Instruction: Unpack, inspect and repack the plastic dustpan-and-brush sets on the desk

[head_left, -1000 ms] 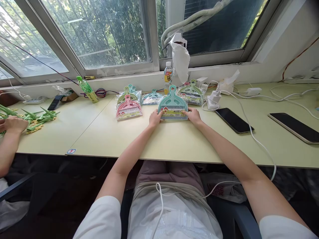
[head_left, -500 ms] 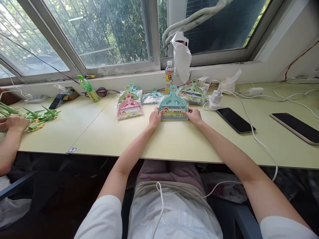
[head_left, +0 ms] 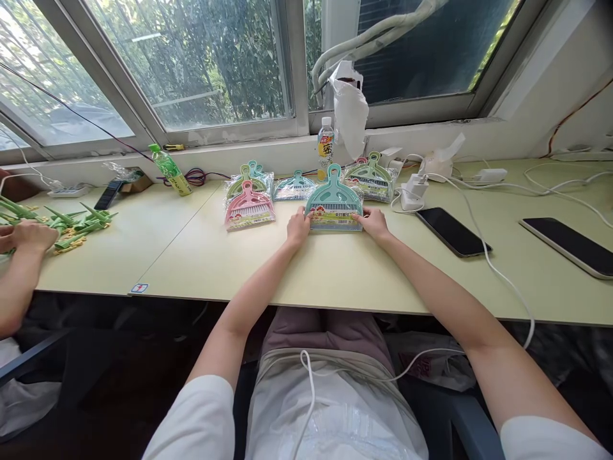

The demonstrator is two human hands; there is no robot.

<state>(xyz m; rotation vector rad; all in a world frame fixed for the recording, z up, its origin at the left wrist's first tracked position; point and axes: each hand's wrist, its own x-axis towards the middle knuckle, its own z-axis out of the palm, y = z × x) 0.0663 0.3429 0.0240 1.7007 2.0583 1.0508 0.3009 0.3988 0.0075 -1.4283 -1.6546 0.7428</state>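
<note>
A teal mini dustpan and brush set [head_left: 334, 198], in clear wrap with a yellow label, stands tilted back on the table before me. My left hand [head_left: 299, 226] grips its left lower edge, and my right hand [head_left: 373, 223] pinches the right lower edge, thumb on the front. The fingers behind it are hidden. To the left lies a pink wrapped set [head_left: 249, 207], with a green set [head_left: 246, 182] behind it. Another teal set [head_left: 295, 185] is behind my left hand, and a green set [head_left: 371, 176] sits behind the right.
A drink bottle [head_left: 325, 145] stands by the window. To the right are a black phone [head_left: 454, 231], another phone [head_left: 569, 246], a charger [head_left: 414, 191] and white cables. At far left a co-worker's hand [head_left: 33, 236] rests by green stalks [head_left: 79, 220]; a green bottle [head_left: 170, 169] leans nearby.
The held teal set has shifted very slightly to the right, and the glare on its wrap differs. Both hands keep their hold; nothing else has visibly moved.
</note>
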